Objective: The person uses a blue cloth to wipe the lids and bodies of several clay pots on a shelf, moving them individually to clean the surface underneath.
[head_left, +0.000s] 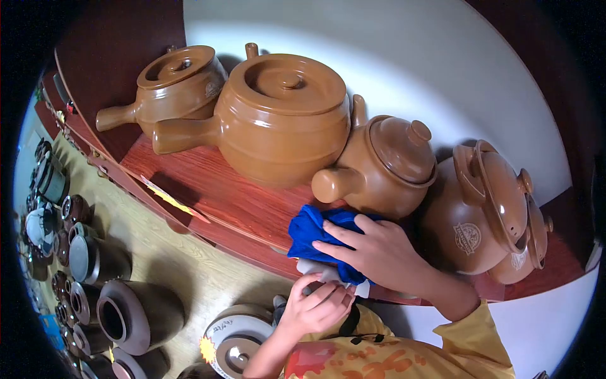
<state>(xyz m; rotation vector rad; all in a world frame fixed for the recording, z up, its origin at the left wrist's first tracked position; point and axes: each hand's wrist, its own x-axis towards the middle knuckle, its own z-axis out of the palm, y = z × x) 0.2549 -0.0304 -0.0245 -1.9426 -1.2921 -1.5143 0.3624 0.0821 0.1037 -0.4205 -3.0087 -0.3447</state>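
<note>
My right hand presses on a bunched blue cloth at the front edge of the red-brown shelf board, its fingers laid across the folds. Just below it, my left hand has its fingers curled at a white, cloth-like piece, part of which is hidden by the fingers and the blue cloth. Nearest to the blue cloth stands a small brown lidded clay pot with a stubby side handle. A larger lidded clay pot with a side handle sits to its left.
Farther left on the shelf is another handled pot. Two-handled pots with lids stand at right. A yellow and red price strip lies along the shelf edge. Dark jars and a lidded crock stand on the floor.
</note>
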